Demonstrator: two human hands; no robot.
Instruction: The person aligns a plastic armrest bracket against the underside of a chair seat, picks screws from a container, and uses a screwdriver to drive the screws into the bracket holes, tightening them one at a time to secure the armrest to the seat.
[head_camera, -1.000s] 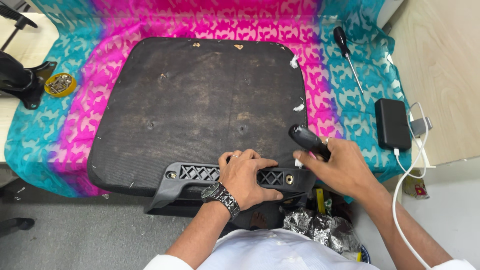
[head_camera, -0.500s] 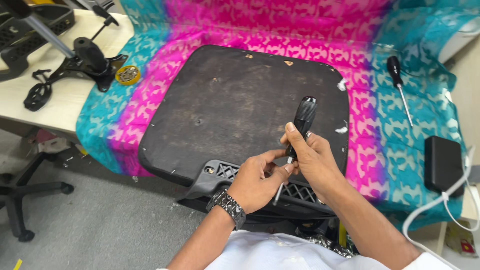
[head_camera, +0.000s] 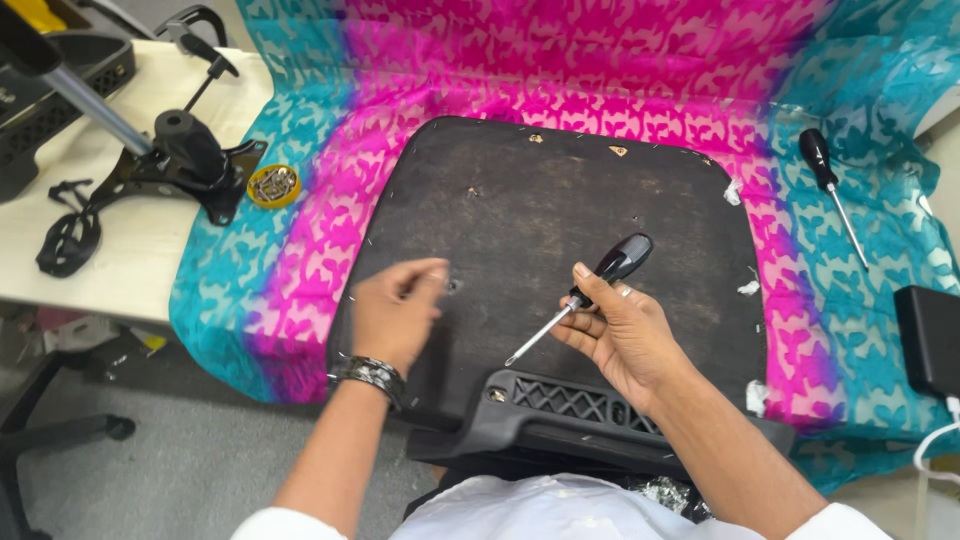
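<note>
An upturned dark chair seat base (head_camera: 540, 230) lies on a pink and teal patterned cloth (head_camera: 300, 250). A black plastic bracket (head_camera: 570, 410) sits on its near edge. My right hand (head_camera: 620, 335) holds a black-handled screwdriver (head_camera: 585, 295), its tip pointing down and left over the seat. My left hand (head_camera: 395, 315), with a metal watch at the wrist, hovers over the seat's left part with fingertips pinched together; whether something small is between them I cannot tell.
A second screwdriver (head_camera: 830, 190) lies on the cloth at the right. A black power adapter (head_camera: 930, 340) with a white cable sits at the right edge. On the left table stand a chair mechanism with gas cylinder (head_camera: 170, 160) and a small yellow tin of screws (head_camera: 274, 185).
Both hands have left the bracket. My left hand moved left and up over the seat. My right hand tilted the screwdriver so its tip points down-left. The view shifted left.
</note>
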